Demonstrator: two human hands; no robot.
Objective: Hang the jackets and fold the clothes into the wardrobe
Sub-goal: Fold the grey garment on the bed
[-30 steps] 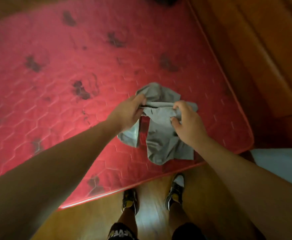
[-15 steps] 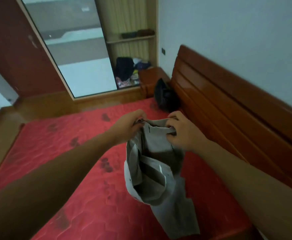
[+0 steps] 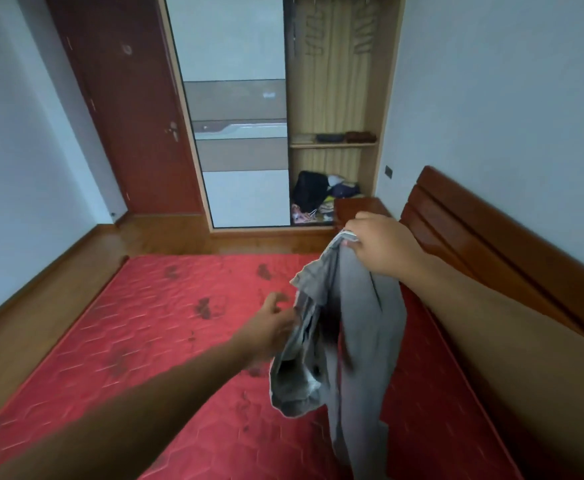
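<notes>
Red mattress fills the lower view, with an open wardrobe at the far wall. A grey garment hangs above the mattress, well short of the wardrobe. The right hand has its fingers clamped on the garment's top edge. The left hand is lower, at the garment's side fold, thumb apart from the fingers. It is blurred, so I cannot tell whether it grips or only touches.
</notes>
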